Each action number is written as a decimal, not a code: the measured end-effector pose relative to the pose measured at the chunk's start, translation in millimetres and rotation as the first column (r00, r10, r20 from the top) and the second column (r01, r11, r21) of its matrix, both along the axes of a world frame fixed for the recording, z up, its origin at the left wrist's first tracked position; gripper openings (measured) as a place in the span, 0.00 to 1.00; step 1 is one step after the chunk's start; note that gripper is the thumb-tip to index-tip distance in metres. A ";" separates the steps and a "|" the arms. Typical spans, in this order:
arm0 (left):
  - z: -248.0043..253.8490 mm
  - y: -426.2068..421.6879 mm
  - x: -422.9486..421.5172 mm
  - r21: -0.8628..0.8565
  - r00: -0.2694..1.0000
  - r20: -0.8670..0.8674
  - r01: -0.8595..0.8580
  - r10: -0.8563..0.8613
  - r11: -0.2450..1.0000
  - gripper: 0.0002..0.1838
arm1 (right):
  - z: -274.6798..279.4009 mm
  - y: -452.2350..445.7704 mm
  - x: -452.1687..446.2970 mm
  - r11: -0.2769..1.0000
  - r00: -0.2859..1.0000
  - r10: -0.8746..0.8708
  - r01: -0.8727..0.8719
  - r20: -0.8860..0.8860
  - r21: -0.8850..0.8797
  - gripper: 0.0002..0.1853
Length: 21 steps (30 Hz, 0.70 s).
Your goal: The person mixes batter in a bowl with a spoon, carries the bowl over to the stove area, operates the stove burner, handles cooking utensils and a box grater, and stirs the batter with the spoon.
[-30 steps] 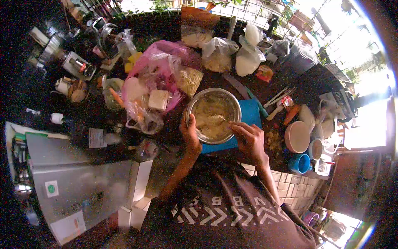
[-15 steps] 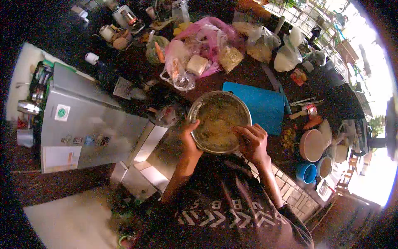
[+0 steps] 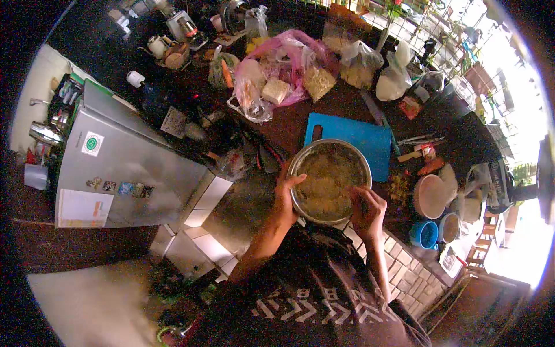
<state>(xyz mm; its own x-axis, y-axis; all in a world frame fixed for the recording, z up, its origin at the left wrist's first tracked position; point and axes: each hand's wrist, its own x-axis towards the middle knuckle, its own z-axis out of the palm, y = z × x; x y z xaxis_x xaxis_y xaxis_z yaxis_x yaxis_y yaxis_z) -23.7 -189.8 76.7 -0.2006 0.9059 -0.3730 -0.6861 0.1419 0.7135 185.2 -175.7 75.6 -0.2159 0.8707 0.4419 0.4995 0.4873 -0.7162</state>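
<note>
A round metal bowl (image 3: 366, 159) is held up near my body, with a yellowish-brown, crumbly-looking mass (image 3: 326, 179) inside. My left hand (image 3: 285, 194) is closed on the bowl's left side, its thumb hooked over the rim. At the opposite side, my right hand (image 3: 368, 213) has its fingers bunched together at the inner edge of the bowl. Whether those fingers pinch some of the contents or touch the rim cannot be made out. Just beyond the bowl lies a blue cutting board (image 3: 352, 139), partly covered by it in this view.
A pink plastic bag (image 3: 315, 46) with packets lies at the back of the dark counter. A knife (image 3: 376, 110) rests beside the board. To the right stand a pinkish bowl (image 3: 429, 196) and a blue cup (image 3: 425, 234). A grey fridge (image 3: 130, 168) is at left.
The bowl and both hands have shifted right and slightly toward me, showing more of the cutting board's left part. My right-hand fingers have drawn back from the contents toward the rim.
</note>
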 end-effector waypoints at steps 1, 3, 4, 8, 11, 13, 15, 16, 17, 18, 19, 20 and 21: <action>-3.3 -1.2 0.1 -0.043 1.000 0.029 0.007 -0.006 0.999 0.30 | -2.1 -0.8 2.2 1.000 1.000 0.007 -0.007 0.017 -0.015 0.04; -8.4 -3.0 0.5 -0.052 0.996 0.090 0.002 0.003 0.999 0.30 | -0.1 0.2 -0.1 0.999 0.999 0.020 -0.020 0.032 -0.030 0.04; -11.2 -4.2 0.1 -0.066 0.989 0.151 0.000 0.010 0.998 0.30 | 5.8 0.1 -4.3 0.999 0.999 0.027 -0.026 0.026 -0.028 0.04; -23.6 -6.1 -4.3 -0.088 0.977 0.214 0.005 0.014 0.996 0.29 | 3.0 4.9 -7.7 0.996 0.999 0.050 -0.050 -0.008 -0.075 0.05; -14.3 -14.6 -4.2 -0.041 0.967 0.250 -0.040 0.049 0.998 0.29 | -3.2 11.8 -13.2 0.992 0.995 0.089 -0.092 -0.038 -0.085 0.05; -10.5 -29.5 -1.0 -0.012 0.987 -0.046 -0.156 0.155 0.988 0.28 | -4.0 16.8 -17.7 0.983 0.989 0.146 -0.148 -0.026 -0.112 0.06; -10.0 -46.9 -3.0 0.108 0.978 -0.102 -0.168 0.179 0.980 0.28 | -7.9 17.4 -22.2 0.939 0.980 0.179 -0.198 -0.093 -0.280 0.08; -20.2 -46.8 -15.3 0.002 0.983 0.097 -0.158 0.157 0.987 0.27 | -13.1 16.7 -28.8 0.936 0.976 0.192 -0.213 -0.101 -0.281 0.08; -31.3 -47.0 -27.6 -0.115 0.940 0.292 -0.148 0.176 0.982 0.27 | -21.2 19.9 -32.7 0.941 0.969 0.234 -0.247 -0.082 -0.231 0.09; -41.7 -48.1 -35.0 -0.111 0.938 0.290 -0.165 0.190 0.980 0.27 | -24.8 24.0 -37.9 0.942 0.960 0.274 -0.281 -0.061 -0.183 0.09; -47.1 -54.1 -40.3 -0.071 0.912 0.363 -0.176 0.190 0.982 0.26 | -20.9 26.8 -46.2 0.941 0.946 0.315 -0.323 -0.080 -0.103 0.09; -51.8 -59.8 -43.0 -0.049 0.898 0.396 -0.188 0.192 0.981 0.26 | -14.5 28.7 -53.9 0.936 0.940 0.329 -0.337 -0.086 -0.101 0.09; -52.8 -64.4 -45.5 -0.028 0.883 0.428 -0.201 0.193 0.979 0.25 | -7.1 29.6 -61.1 0.928 0.933 0.354 -0.359 -0.065 -0.100 0.09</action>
<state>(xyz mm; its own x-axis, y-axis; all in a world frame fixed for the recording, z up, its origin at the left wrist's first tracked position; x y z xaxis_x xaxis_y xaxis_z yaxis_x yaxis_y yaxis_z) -69.2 -254.2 23.9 -0.2003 0.8713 -0.4481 -0.9373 -0.0374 0.3464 124.1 -146.1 68.4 -0.5026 0.7832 0.3661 0.2731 0.5456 -0.7923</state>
